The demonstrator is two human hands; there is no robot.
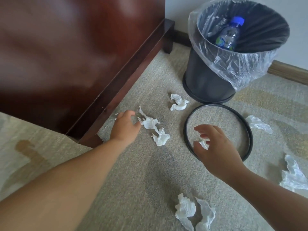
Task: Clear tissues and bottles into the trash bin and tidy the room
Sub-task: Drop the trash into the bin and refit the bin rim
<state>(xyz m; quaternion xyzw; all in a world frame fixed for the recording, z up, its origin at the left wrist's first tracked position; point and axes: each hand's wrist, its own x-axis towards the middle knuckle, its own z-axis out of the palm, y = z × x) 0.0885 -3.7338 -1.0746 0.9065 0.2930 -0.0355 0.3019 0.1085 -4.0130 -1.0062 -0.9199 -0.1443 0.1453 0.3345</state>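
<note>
One head-worn camera looks down, close over the carpet (150, 164), facing the trash bin (205, 77).

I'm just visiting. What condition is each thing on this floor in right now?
Trash bin: upright, uncovered, lined with clear bag.
Water bottle: capped, inside the bin.
Black ring: flat on the carpet beside the bin.
Tissues: crumpled, scattered on the carpet.

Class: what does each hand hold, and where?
Left hand pinches the long tissue by its left end; right hand hovers over a tissue scrap, hold cannot be told.
</note>
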